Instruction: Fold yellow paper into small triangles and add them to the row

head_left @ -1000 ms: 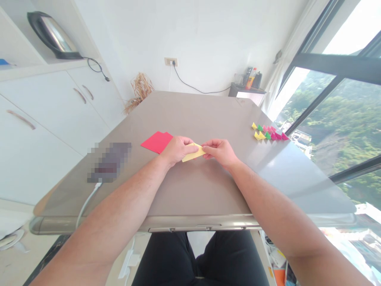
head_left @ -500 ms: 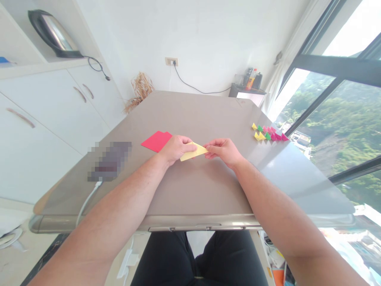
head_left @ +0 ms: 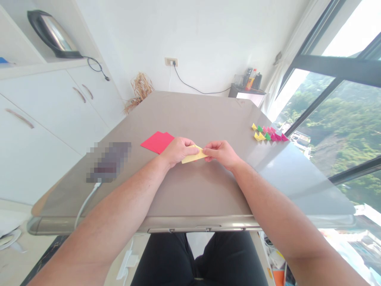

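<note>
The person's left hand (head_left: 177,151) and right hand (head_left: 222,153) pinch a folded yellow paper piece (head_left: 191,158) between them. Flat red paper sheets (head_left: 156,142) lie just beyond the left hand; small, pointed, multicoloured folded-paper shapes (head_left: 273,137) sit well to the right hand's outer side.

The fingers (head_left: 193,150) of the left hand (head_left: 177,151) and right hand (head_left: 222,153) partly cover the yellow paper (head_left: 191,159), and the left hand hides the four o'clock side of the red paper (head_left: 156,142). Toward nine o'clock, pixelation blurs a dark object (head_left: 109,162) on the table (head_left: 202,190); at ten, the view's edge crops a blue thing (head_left: 2,60), at six the trousers (head_left: 166,258); at three, the folded pieces' (head_left: 268,136) creases are too small to tell
</note>
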`<state>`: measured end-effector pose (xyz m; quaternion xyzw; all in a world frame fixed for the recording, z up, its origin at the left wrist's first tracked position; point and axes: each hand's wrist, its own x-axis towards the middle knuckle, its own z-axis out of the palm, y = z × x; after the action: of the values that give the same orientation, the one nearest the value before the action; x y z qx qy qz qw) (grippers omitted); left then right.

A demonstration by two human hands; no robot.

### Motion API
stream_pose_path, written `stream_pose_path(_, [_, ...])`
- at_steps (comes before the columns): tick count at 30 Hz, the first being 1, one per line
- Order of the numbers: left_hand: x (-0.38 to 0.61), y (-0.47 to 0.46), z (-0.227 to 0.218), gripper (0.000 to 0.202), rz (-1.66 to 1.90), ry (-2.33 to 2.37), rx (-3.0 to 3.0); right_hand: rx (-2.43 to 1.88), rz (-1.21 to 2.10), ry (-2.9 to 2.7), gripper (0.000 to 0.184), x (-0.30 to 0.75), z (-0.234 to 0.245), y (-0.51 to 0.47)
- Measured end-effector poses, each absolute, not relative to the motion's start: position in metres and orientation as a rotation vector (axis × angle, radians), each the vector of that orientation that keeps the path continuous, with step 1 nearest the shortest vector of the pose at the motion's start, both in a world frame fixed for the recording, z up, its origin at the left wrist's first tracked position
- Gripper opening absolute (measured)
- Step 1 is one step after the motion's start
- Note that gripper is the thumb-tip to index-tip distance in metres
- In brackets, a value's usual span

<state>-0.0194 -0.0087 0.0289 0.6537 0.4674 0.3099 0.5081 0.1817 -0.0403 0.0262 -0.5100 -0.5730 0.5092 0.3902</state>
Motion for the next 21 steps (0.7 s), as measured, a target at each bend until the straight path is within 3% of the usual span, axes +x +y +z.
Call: stream_pose_path(21, [-0.0188, -0.0079, 0.0269, 0.018, 0.734, 1.166, 1.643, -1.388, 1.187, -1.523, 0.011, 0.1763, 0.0258, -0.0416])
